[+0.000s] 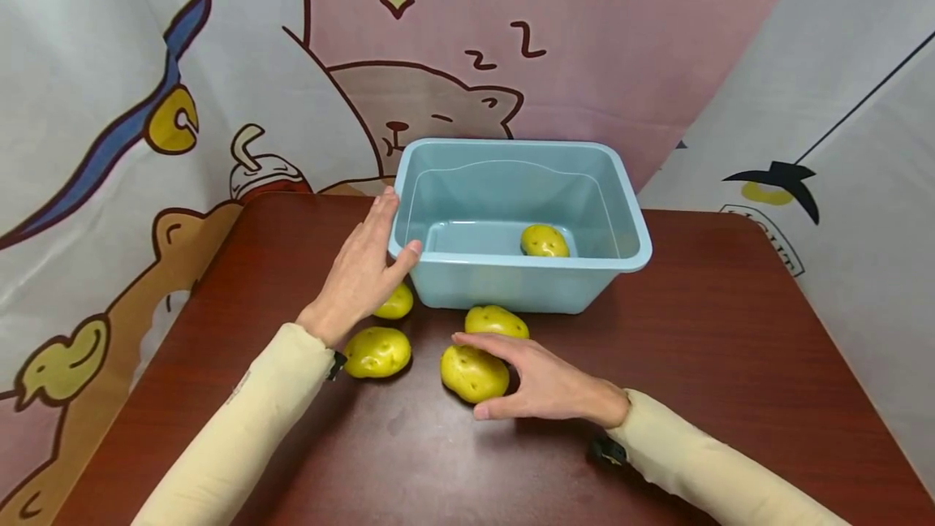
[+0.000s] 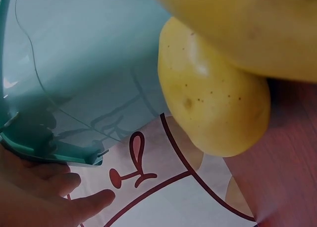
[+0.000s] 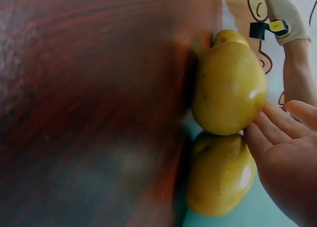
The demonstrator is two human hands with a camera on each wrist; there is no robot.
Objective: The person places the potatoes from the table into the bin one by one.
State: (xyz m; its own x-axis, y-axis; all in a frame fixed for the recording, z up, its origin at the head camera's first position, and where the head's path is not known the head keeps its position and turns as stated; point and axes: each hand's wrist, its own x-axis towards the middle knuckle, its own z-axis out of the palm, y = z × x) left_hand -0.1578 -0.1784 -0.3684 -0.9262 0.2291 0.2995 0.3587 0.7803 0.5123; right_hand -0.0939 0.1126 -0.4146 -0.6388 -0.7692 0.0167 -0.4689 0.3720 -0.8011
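Observation:
My left hand (image 1: 358, 270) rests along the left rim of a light blue plastic bin (image 1: 504, 286), its fingers straight and the thumb at the front corner. In the left wrist view, the fingertips (image 2: 101, 202) lie right beside the bin's edge. My right hand (image 1: 551, 384) spreads around a yellow potato (image 1: 471, 380) in front of the bin, fingers over its far side and thumb at its near side. In the right wrist view, the fingers lie straight against that potato (image 3: 229, 88). Close behind it sits a second potato (image 1: 497, 321).
One potato (image 1: 544, 240) lies inside the bin. Another potato (image 1: 377, 352) rests by my left wrist, and one more potato (image 1: 395, 303) shows partly under the left hand. The brown table (image 1: 730, 347) backs onto a printed cloth (image 1: 584, 39).

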